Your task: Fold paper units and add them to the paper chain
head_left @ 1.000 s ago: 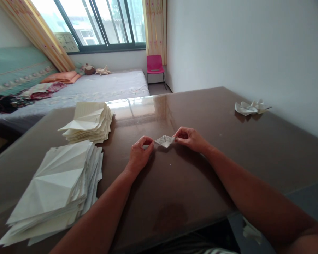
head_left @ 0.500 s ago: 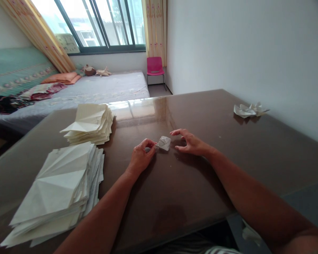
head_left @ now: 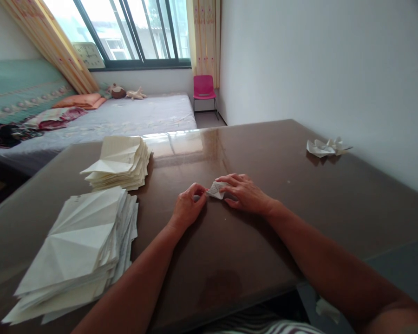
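Two grips (head_left: pixel 189 204) (head_left: pixel 248 193) at one folded paper (head_left: pixel 215 189)

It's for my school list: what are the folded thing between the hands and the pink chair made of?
The folded piece looks like matte paper, with creases and grey marks. The pink chair is probably smooth plastic: its back looks rounded and evenly coloured.

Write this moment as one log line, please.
left hand: pinches folded paper by corner; right hand: over its right side; creased white paper stack: left

open tabletop (head_left: pixel 245 150) ahead, white paper stack (head_left: pixel 78 241) and cream stack (head_left: pixel 120 162) in the way leftward
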The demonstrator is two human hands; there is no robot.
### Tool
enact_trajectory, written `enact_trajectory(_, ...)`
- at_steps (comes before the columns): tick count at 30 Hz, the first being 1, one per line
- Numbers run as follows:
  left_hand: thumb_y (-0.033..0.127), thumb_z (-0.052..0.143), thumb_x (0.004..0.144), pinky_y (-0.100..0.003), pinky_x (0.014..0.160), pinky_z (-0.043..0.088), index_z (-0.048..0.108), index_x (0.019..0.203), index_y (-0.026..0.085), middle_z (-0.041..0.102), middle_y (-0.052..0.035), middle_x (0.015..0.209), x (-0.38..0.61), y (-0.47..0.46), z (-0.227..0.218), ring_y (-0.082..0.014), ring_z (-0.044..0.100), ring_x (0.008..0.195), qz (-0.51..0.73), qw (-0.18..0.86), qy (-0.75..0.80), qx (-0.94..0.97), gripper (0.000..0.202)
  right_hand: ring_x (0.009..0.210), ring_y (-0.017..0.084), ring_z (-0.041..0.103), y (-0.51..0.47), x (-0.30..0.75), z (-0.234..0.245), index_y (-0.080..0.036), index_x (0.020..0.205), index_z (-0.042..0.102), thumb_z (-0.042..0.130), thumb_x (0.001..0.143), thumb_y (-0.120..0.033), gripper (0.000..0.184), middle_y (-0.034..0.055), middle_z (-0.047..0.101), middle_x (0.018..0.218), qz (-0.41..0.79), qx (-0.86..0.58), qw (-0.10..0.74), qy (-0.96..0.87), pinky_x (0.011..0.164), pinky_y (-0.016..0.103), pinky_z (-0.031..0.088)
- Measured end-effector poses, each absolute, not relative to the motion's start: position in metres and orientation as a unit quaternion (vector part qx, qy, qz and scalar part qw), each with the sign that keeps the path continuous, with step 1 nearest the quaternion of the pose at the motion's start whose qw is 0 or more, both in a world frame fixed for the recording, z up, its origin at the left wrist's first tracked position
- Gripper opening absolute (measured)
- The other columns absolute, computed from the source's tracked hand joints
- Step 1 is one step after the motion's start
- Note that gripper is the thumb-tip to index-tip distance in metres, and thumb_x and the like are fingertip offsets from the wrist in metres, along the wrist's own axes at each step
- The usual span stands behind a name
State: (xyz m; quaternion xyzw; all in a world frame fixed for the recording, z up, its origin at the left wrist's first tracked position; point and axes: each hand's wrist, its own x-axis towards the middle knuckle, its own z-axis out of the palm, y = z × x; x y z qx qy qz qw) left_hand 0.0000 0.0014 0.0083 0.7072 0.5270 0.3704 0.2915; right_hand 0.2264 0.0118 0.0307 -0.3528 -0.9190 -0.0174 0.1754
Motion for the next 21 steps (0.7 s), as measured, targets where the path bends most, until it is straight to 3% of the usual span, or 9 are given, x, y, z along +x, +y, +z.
enact_trajectory(4, 0.039, 0.059, 0.080, -0.022, 0.060, 0.050, 0.058, 0.084, 0.020, 0.070, -0.0006, 0.084, 0.002, 0.004, 0.003, -0.0142, 0.065, 0.073, 0.404, 0.389, 0.494, 0.665, 0.019, 0.112, 0.024, 0.048, 0.015, 0.229, 0.029, -0.029, 0.114, 0.063, 0.062, 0.084, -0.029, 0.030, 0.0046, 0.052, 0.134, -0.015, -0.360, 0.186, -0.914, 0.095, 0.041, 0.032)
enact_trajectory(11, 0.037, 0.060, 0.079, -0.026, 0.066, 0.054, 0.053, 0.081, 0.020, 0.072, -0.0017, 0.090, 0.002, 0.006, -0.003, -0.0144, 0.066, 0.073, 0.421, 0.431, 0.475, 0.641, 0.018, 0.108, 0.022, 0.051, 0.022, 0.231, 0.019, -0.032, 0.094, 0.073, 0.060, 0.087, -0.034, 0.014, 0.0025, 0.061, 0.122, 0.013, -0.350, 0.231, -0.908, 0.097, 0.043, 0.031)
enact_trajectory(15, 0.032, 0.059, 0.079, -0.028, 0.074, 0.054, 0.053, 0.079, 0.020, 0.072, -0.0024, 0.094, -0.001, 0.006, -0.004, -0.0154, 0.067, 0.081, 0.423, 0.416, 0.470, 0.654, 0.014, 0.104, 0.020, 0.057, 0.029, 0.236, 0.012, -0.028, 0.089, 0.073, 0.062, 0.086, -0.032, 0.013, 0.0031, 0.062, 0.123, 0.116, -0.345, 0.271, -0.891, 0.093, 0.038, 0.040)
enact_trajectory(21, 0.026, 0.057, 0.077, -0.030, 0.079, 0.053, 0.051, 0.076, 0.019, 0.071, -0.0042, 0.099, -0.008, 0.003, 0.005, -0.0159, 0.067, 0.086, 0.386, 0.385, 0.479, 0.688, 0.009, 0.087, 0.017, 0.064, 0.032, 0.240, 0.009, -0.019, 0.075, 0.070, 0.067, 0.080, -0.030, 0.012, 0.0052, 0.071, 0.094, 0.291, -0.357, 0.332, -0.823, 0.081, 0.029, 0.049)
